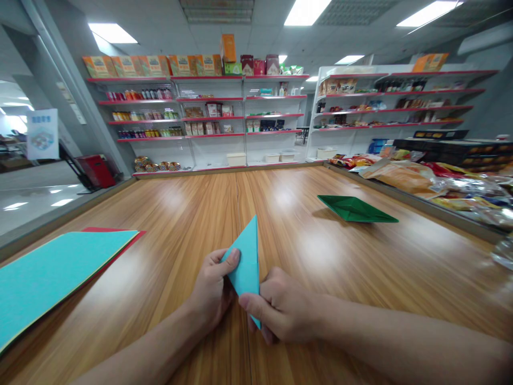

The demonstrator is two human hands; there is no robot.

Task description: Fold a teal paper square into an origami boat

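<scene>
A light blue sheet of paper (247, 262), folded into a narrow triangle with its tip pointing away from me, is held above the table. My left hand (214, 283) grips its left corner, thumb on top and the other fingers underneath. Near the lower end my right hand (280, 305) pinches the paper, its thumb pressed on the face and its fingers curled behind. The fingers under the paper are partly hidden. Farther off to the right, a folded dark green paper shape (356, 208) rests on the table.
Stacked coloured paper sheets (60, 267), blue on top with red below, lie at the left of the wooden table (168, 214). Packaged snacks (409, 179) and black boxes (449, 152) are beyond the right edge. Stocked shelves (212, 133) stand behind; a clear plastic item (503, 251) sits far right.
</scene>
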